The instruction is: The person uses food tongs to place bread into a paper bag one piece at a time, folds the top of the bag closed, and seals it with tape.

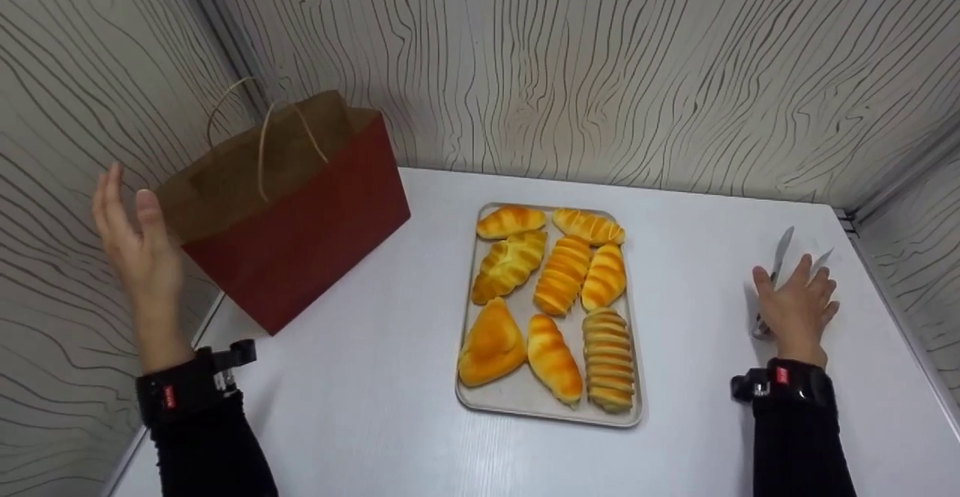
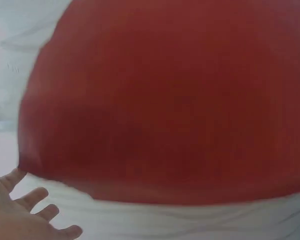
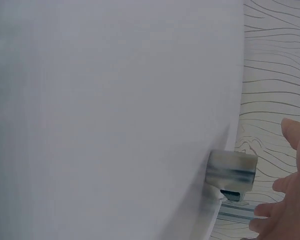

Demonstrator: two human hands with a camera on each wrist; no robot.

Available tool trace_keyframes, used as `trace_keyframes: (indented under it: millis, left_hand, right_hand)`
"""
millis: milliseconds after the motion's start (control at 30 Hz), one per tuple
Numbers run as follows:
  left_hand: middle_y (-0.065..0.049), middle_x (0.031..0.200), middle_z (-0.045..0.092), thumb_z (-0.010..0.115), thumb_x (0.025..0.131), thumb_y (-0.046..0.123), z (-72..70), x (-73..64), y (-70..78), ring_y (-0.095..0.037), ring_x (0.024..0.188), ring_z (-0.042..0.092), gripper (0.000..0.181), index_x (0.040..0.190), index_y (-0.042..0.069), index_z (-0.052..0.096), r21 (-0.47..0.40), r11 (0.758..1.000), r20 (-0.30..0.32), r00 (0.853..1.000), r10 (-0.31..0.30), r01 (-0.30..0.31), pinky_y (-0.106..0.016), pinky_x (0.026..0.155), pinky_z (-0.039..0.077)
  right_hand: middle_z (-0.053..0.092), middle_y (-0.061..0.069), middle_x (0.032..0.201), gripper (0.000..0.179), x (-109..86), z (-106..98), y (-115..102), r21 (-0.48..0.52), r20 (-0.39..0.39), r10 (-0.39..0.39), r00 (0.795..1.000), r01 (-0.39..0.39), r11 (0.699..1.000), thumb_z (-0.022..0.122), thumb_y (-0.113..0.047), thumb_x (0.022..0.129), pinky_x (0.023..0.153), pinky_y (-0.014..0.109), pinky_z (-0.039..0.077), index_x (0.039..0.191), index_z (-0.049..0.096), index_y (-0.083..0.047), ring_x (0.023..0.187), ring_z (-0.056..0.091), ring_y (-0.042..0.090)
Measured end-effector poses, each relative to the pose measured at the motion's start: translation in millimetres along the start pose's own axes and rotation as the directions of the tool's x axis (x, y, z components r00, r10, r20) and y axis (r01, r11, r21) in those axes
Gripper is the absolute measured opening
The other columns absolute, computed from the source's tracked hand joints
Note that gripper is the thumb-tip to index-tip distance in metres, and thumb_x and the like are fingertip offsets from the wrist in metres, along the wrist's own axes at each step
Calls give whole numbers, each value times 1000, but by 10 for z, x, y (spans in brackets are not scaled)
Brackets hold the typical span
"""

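Observation:
My left hand is raised beside the red paper bag, its fingers apart and holding nothing. The bag stands upright with its mouth open and two cord handles up. In the left wrist view the bag's red side fills most of the picture, with the left hand at the lower left corner. Over at the right, my right hand is spread above metal tongs, partly hiding them. From the right wrist, the tongs' curved metal end shows apart from the fingers of the right hand.
A pale tray lies mid-table, bearing several bread rolls, among them a ridged roll and a triangular bun. Wood-patterned panels wall the white table at the back and sides.

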State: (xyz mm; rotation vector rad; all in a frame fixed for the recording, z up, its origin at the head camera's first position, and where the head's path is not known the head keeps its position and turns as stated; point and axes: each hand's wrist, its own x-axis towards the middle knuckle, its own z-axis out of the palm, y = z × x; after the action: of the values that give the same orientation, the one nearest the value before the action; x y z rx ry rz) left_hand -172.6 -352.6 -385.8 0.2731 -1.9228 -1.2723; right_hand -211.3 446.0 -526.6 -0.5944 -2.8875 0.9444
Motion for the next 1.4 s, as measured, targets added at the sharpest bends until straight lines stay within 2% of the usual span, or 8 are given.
trace_keyframes:
  millis: [100,233,400,500,700,1000,1200,1400]
  left_hand:
    - [5,169,23,35,113,37,-97,69,-94,-10,152,19,52,164,27,34,-32,993,27,994,-109,109,-39,124,10]
    - [13,170,17,28,113,41,-163,113,-150,-8,154,12,52,165,35,27,-68,966,80,966,-245,250,-41,125,4]
    - [17,171,11,28,113,47,-198,171,-126,-5,155,5,54,165,38,23,-148,932,134,941,-312,330,-38,125,-3]
    - [18,172,7,27,112,50,-168,201,-111,-4,155,1,55,166,39,20,-154,919,169,926,-338,364,-36,124,-6]
    - [15,173,5,26,112,50,-79,230,-183,-5,156,-1,58,167,35,18,-173,914,202,922,-332,367,-35,124,-6]
    - [7,172,20,26,112,49,-8,252,-297,-9,156,6,58,167,31,19,-181,923,212,930,-301,340,-37,125,-5]
    - [-1,170,28,24,114,44,17,233,-313,-12,156,12,56,167,29,21,-188,928,210,936,-283,322,-37,125,-1]
    - [-2,168,32,24,113,47,34,212,-258,-14,154,21,55,167,32,23,-199,911,219,922,-319,362,-36,125,8]
  right_hand:
    - [-22,45,157,93,18,25,-14,-7,14,1,1000,0,1000,34,-51,109,114,74,-12,158,-16,10,146,-21,62]
    - [-22,45,158,94,29,57,-37,-15,22,19,1000,-18,1000,34,-51,108,115,74,-12,157,-20,9,146,-20,62]
    - [-24,44,158,98,57,75,-72,-4,31,58,998,-58,998,34,-51,107,116,72,-13,154,-26,10,147,-22,60]
    - [-29,43,157,100,68,59,-58,4,54,99,994,-99,995,33,-52,107,116,70,-15,150,-31,12,146,-26,58]
    - [-31,43,155,101,58,46,-59,-2,75,143,987,-143,990,31,-52,107,117,68,-16,146,-33,17,146,-28,57]
    - [-23,49,154,100,51,74,-64,-14,64,144,988,-143,990,32,-49,107,117,69,-15,146,-21,26,147,-24,60]
    - [1,56,148,96,58,83,-68,-45,6,176,984,-175,983,36,-44,106,117,70,2,143,-8,33,143,3,65]
    - [9,56,142,94,60,81,-64,-62,9,210,978,-209,976,35,-42,105,114,69,13,141,0,37,135,15,66]
